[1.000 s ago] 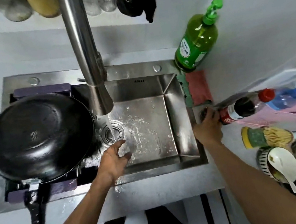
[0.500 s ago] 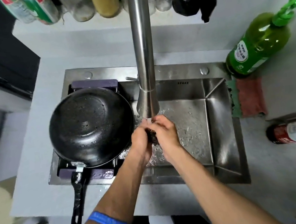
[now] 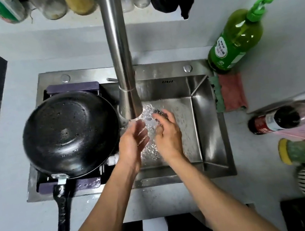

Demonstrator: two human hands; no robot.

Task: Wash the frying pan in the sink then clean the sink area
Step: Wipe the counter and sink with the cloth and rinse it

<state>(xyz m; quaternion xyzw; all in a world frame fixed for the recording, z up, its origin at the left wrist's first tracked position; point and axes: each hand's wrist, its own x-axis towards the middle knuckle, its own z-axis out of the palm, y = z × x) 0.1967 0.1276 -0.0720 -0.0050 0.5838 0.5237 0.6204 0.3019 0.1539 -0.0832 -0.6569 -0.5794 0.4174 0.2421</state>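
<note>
Now both hands have separated under the faucet (image 3: pixel 122 64) stream at frame centre: left hand (image 3: pixel 132 144) palm up with fingers loosely together, right hand (image 3: pixel 167 133) fingers spread and slightly bent, neither holding anything; half a second ago they were clasped together. Frying pan (image 3: pixel 70 133) sits unchanged on the rack (image 3: pixel 72 87), left part of the sink (image 3: pixel 206 126), handle toward the lower left.

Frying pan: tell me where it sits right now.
In the head view the frying pan rests on a dark rack over the sink's left side, handle toward the person, left of the faucet.
</note>
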